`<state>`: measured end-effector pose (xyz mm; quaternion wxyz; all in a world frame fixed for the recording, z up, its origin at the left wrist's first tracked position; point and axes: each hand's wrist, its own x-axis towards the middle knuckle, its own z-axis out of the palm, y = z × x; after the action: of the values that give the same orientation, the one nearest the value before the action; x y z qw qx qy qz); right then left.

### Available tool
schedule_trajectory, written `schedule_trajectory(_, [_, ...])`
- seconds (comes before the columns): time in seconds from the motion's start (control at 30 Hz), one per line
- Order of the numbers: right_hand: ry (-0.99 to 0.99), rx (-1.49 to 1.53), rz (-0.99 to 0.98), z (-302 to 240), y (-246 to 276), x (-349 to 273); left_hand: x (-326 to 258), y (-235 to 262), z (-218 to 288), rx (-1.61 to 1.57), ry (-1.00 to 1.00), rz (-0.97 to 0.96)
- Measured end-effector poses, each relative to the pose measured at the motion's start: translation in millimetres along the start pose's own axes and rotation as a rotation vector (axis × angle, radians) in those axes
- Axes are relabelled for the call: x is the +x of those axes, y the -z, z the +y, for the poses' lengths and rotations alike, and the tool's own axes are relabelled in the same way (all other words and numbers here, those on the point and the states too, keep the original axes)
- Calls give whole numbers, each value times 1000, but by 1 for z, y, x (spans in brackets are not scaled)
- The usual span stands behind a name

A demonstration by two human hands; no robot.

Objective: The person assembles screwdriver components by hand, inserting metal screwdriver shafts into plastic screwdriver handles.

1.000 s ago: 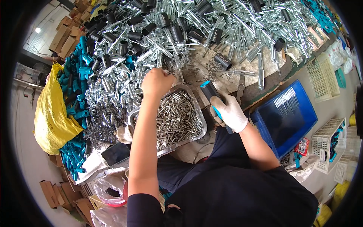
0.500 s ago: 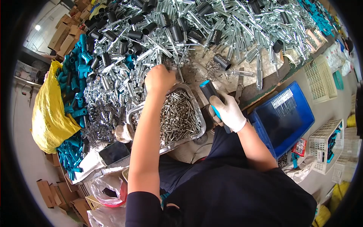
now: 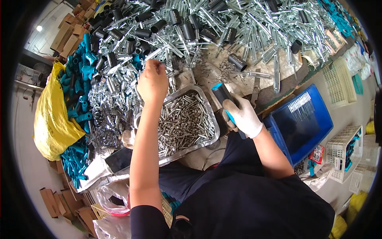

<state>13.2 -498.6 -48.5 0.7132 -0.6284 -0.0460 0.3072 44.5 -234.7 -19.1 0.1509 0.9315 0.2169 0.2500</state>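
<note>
My bare left hand is over the edge of the piled silvery metal parts, its fingers curled together. What they hold, if anything, is too small or hidden to tell. In my right hand, which wears a white glove, is a black tube-shaped handle with teal at its upper end and along its side. It is tilted, upper end toward the bench. Below my left hand, partly behind the forearm, a metal tray holds many short metal pins.
Black sleeves and long metal shafts heap the far bench. Teal handles and a yellow bag lie left, near a dark phone-like slab. To the right are a blue bin and pale crates.
My left hand has moved left and slightly up from the coiled springs beyond the tray to the silvery parts, uncovering more of the tray. My right hand keeps its grip on the handle.
</note>
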Motion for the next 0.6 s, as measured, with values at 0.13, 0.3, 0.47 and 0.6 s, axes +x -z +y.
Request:
schedule_trajectory(0.13, [34,12,-8,2,0,-1,6,12,4,-136,-70,-1])
schedule_trajectory(0.3, [15,-22,12,0,1,0,8,10,4,-37,-3,-171])
schedule_trajectory(0.47, [-2,-14,8,0,-1,0,7,-2,-5,-185,-75,-66])
schedule_trajectory(0.6, [11,-8,-9,0,0,0,10,-1,-11,-206,-133,-184])
